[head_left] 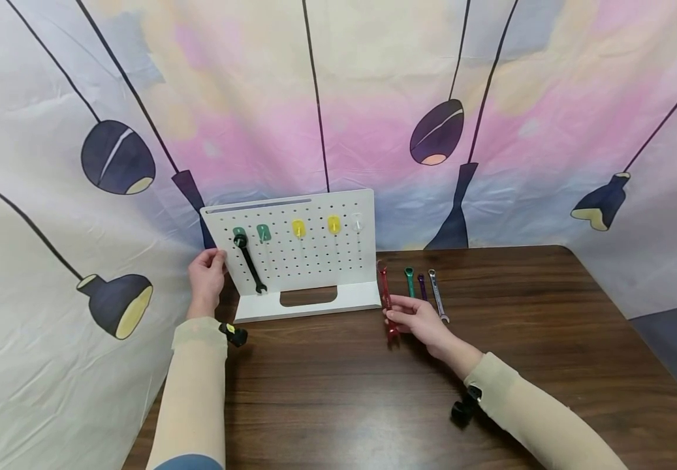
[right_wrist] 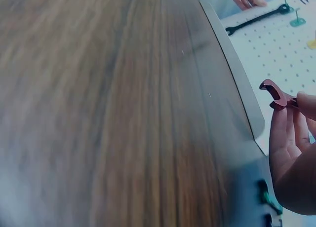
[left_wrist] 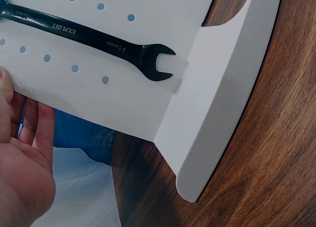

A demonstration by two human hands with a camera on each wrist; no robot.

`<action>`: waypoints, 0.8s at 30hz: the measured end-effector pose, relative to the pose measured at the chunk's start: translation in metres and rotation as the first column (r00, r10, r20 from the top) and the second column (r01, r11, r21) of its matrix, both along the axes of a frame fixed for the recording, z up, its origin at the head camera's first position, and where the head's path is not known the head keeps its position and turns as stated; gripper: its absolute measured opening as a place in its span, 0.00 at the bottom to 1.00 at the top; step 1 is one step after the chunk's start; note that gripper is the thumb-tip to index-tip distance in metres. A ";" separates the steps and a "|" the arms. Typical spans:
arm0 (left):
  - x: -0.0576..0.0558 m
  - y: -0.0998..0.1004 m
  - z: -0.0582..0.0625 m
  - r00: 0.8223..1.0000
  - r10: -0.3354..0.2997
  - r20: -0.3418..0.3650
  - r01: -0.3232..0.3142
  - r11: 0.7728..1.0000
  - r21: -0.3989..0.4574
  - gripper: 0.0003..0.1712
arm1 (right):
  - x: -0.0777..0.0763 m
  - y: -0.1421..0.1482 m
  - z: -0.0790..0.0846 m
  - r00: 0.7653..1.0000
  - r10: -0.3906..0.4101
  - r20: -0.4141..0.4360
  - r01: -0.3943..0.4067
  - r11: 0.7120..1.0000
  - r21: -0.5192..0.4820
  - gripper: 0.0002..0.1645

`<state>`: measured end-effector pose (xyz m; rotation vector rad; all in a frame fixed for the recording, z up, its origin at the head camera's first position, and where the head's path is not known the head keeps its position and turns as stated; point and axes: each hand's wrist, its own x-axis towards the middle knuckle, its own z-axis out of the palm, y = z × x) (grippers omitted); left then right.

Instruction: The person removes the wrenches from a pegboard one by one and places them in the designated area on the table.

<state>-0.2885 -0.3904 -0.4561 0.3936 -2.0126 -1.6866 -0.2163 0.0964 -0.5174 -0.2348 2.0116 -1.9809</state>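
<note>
A white pegboard stand [head_left: 282, 274] stands upright at the back of the table. My left hand [head_left: 205, 281] pinches its left edge, thumb in front and fingers behind. From the leftmost green hook hangs a black combination wrench [head_left: 250, 264], its open end [left_wrist: 153, 64] down near the base. My right hand [head_left: 417, 318] holds a red combination wrench [head_left: 386, 287] between thumb and fingers, just right of the board. Its open end [right_wrist: 276, 96] points toward me, as the right wrist view shows.
Another green hook [head_left: 264, 233], two yellow hooks [head_left: 298, 228] and a white hook [head_left: 357, 222] line the board bare. Right of it lie a green wrench [head_left: 410, 282], a purple wrench [head_left: 422, 287] and a silver wrench [head_left: 437, 297] on the wooden table [head_left: 326, 391]. A printed curtain [head_left: 373, 78] hangs behind.
</note>
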 end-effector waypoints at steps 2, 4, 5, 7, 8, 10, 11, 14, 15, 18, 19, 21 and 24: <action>0.000 0.000 0.000 1.000 0.001 0.001 -0.001 1.000 0.004 0.07 | -0.002 0.007 0.001 1.000 0.001 0.002 -0.001 1.000 -0.001 0.31; 0.000 0.000 -0.001 1.000 0.002 0.001 -0.002 1.000 0.009 0.06 | -0.002 0.014 0.003 1.000 -0.005 0.004 0.005 1.000 0.003 0.32; 0.000 0.000 -0.001 1.000 0.002 0.000 -0.002 1.000 0.010 0.06 | -0.003 0.018 0.004 1.000 -0.010 0.005 0.010 1.000 0.009 0.32; -0.001 0.000 -0.001 1.000 0.003 -0.002 -0.003 1.000 0.012 0.05 | -0.003 0.027 0.005 1.000 -0.022 0.007 0.022 1.000 0.019 0.33; -0.001 0.000 -0.001 1.000 0.003 -0.003 -0.003 1.000 0.011 0.05 | -0.004 0.031 0.006 1.000 -0.028 0.009 0.028 0.999 0.023 0.33; -0.001 0.000 -0.001 1.000 0.004 -0.007 -0.004 1.000 0.013 0.05 | -0.005 0.040 0.007 0.999 -0.041 0.014 0.041 0.999 0.029 0.34; -0.001 0.000 0.000 1.000 0.005 -0.009 -0.005 1.000 0.017 0.05 | -0.005 0.044 0.008 0.999 -0.045 0.013 0.044 0.998 0.034 0.34; -0.001 0.000 0.001 1.000 0.004 -0.011 -0.004 1.000 0.020 0.05 | -0.006 0.056 0.009 0.998 -0.065 0.016 0.064 0.997 0.037 0.35; -0.001 0.001 0.001 1.000 0.003 -0.008 -0.002 1.000 0.023 0.05 | -0.007 0.060 0.009 0.997 -0.069 0.014 0.069 0.997 0.041 0.35; -0.001 0.000 0.002 1.000 -0.003 0.004 0.003 1.000 0.022 0.05 | -0.008 0.073 0.008 0.996 -0.093 0.016 0.092 0.995 0.049 0.35; -0.001 0.000 0.002 1.000 -0.005 0.008 0.005 1.000 0.025 0.05 | -0.008 0.077 0.008 0.995 -0.102 0.018 0.101 0.994 0.049 0.35; -0.001 0.000 0.002 1.000 -0.008 0.013 0.008 1.000 0.027 0.05 | -0.009 0.084 0.008 0.994 -0.112 0.012 0.112 0.992 0.056 0.36; -0.001 0.000 0.001 1.000 -0.012 0.017 0.011 1.000 0.029 0.06 | -0.009 0.094 0.007 0.991 -0.136 0.014 0.135 0.989 0.063 0.36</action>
